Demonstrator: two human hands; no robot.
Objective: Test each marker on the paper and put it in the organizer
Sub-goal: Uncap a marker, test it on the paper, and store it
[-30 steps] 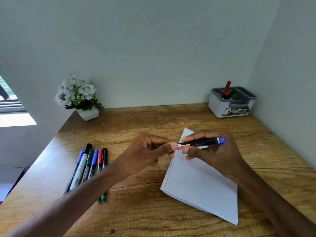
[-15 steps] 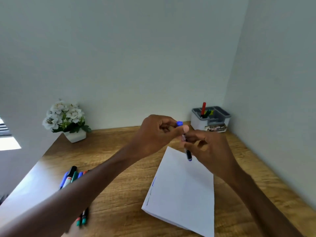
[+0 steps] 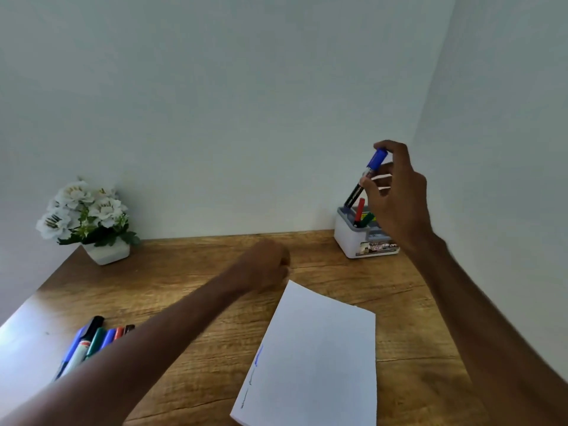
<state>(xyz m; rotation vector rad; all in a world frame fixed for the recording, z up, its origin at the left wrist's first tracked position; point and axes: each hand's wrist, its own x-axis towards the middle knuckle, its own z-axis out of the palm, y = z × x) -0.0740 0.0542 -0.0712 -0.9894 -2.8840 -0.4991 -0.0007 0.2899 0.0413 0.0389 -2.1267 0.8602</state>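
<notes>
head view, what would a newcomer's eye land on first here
First, the blue-capped black marker tilted in the grip of the right hand, just above the grey-and-white plastic organizer at the back right corner. Next, the white paper sheet near centre with small ink marks at its left edge, and the row of coloured markers at near left.

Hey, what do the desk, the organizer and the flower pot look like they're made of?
Desk: wood or wood-look laminate, brown grain lines, slight sheen. Organizer: likely plastic, smooth moulded white walls with grey rim. Flower pot: smooth white, ceramic or plastic; cannot tell.
</notes>
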